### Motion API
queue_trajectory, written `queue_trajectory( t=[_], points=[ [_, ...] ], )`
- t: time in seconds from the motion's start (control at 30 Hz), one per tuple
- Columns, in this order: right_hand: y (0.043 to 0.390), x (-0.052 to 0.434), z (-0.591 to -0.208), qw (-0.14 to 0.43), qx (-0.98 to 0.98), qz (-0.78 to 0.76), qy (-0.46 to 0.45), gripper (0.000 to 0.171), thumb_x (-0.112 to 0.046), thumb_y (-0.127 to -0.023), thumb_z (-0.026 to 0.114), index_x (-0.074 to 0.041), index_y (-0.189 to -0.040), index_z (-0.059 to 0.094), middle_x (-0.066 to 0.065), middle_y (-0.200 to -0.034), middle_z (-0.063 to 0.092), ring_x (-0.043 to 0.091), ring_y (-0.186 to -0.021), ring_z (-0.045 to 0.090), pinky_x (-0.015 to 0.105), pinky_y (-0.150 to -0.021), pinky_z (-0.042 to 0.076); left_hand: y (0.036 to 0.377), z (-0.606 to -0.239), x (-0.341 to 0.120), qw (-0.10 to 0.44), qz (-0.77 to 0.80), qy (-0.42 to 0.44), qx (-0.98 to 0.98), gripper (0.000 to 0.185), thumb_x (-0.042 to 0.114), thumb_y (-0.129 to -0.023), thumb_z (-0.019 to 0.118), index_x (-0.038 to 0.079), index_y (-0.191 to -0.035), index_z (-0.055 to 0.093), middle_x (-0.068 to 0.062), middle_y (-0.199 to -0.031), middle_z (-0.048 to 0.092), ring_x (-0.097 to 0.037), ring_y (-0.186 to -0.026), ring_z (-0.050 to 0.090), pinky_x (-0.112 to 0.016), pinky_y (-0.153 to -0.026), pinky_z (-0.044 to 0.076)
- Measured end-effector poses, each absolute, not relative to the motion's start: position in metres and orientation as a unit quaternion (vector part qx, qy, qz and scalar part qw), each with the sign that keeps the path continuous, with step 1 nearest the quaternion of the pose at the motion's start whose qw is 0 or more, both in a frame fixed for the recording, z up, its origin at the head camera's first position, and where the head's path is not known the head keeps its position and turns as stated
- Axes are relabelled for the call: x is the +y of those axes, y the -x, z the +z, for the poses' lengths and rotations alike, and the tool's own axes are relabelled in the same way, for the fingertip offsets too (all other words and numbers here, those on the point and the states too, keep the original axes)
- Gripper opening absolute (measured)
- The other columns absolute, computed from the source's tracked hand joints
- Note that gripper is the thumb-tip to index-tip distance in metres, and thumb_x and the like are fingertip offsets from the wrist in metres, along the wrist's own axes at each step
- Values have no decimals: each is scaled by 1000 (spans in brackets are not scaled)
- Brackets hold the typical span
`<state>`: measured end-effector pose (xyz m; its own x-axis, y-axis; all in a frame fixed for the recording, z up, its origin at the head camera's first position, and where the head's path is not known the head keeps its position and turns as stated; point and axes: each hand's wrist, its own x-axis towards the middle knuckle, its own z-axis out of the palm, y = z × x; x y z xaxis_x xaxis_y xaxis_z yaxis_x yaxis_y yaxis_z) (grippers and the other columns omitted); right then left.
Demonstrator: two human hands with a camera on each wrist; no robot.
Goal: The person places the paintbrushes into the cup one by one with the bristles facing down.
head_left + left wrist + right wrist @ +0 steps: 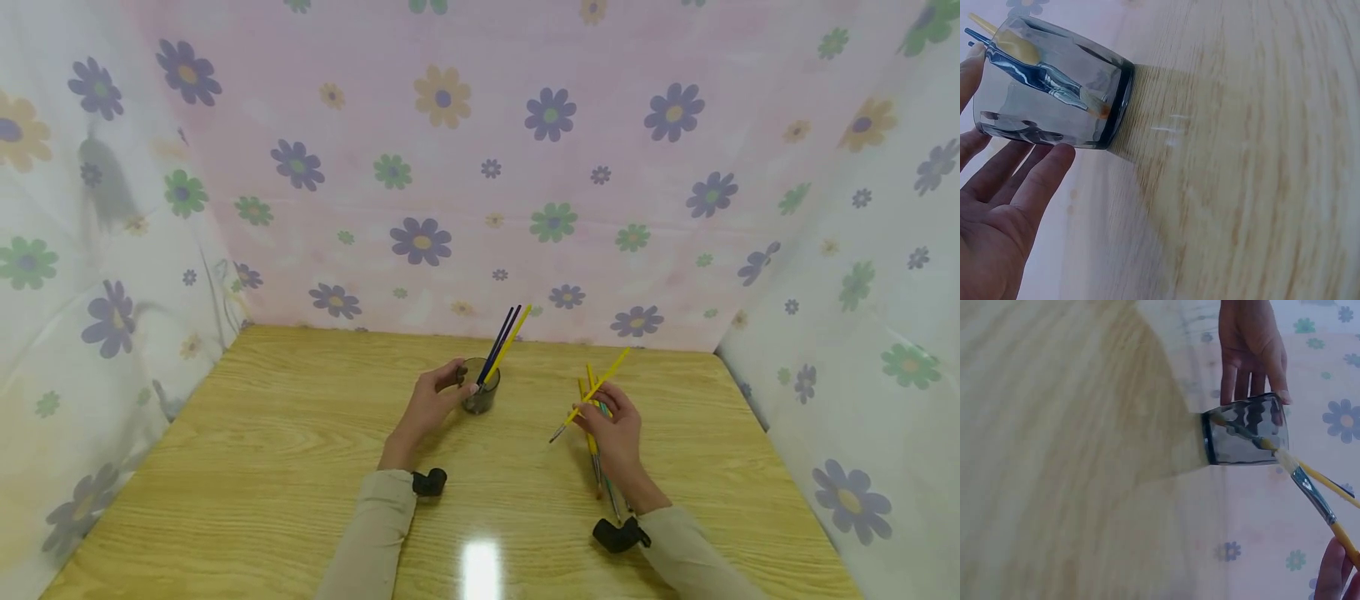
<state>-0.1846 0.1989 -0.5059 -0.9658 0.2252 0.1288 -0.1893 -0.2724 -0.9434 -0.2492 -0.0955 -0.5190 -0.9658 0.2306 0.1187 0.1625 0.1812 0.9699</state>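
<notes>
1. Paintbrushes were split between two places: three stood leaning in the smoky glass tumbler point(480, 392) near the middle of the wooden table point(247, 467), and a loose cluster lay on the wood under and beside the right hand point(617, 433).
2. That right hand pinched one yellow brush point(592, 392) by its handle, bristles pointing toward the glass, handle angled up and away. The pinch looked light, so the brush could have rolled or slipped out on the way across.
3. The left hand point(433, 400) rested against the side of the glass, fingers straight along the wall with the thumb at the rim rather than wrapped round it, as the left wrist view showed at the tumbler point(1054, 87). Such a hold would have steadied it little.
4. The brushes already in the glass point(504, 343) leaned well out to one side, putting weight over that edge. A knock from the incoming brush could have tipped the glass over.
5. The lying brushes point(600, 467) sat partly beneath the right wrist; a careless lift could have swept them toward the table's near edge.
6. Bristles entering first might have caught on the rim and splayed.
</notes>
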Motion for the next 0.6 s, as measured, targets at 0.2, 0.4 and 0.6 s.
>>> queue_trajectory(
  t=[0.2, 0.4, 0.6],
  points=[
    [199, 178, -500, 167, -541, 824, 9, 29, 16, -93, 59, -6, -112, 56, 8, -101, 57, 16, -81, 72, 31, -76, 63, 250, -520, -96, 21, 626, -134, 768, 65, 19, -97, 72, 1, -153, 44, -25, -145, 54, -39, -135, 53, -51, -106, 50],
    [209, 155, -499, 181, -518, 836, -6, 31, 18, -92, 59, -7, -111, 56, 7, -100, 60, 16, -80, 71, 30, -76, 63, 250, -521, -96, 28, 629, -128, 766, 65, 20, -97, 73, 2, -153, 45, -24, -145, 55, -37, -135, 53, -51, -108, 49],
    [219, 136, -495, 201, -518, 831, -25, 29, 16, -93, 61, -6, -111, 56, 6, -101, 61, 16, -81, 71, 30, -78, 63, 249, -521, -96, 28, 632, -127, 764, 63, 20, -96, 73, 5, -152, 48, -22, -145, 56, -36, -135, 53, -50, -108, 49]
  ],
)
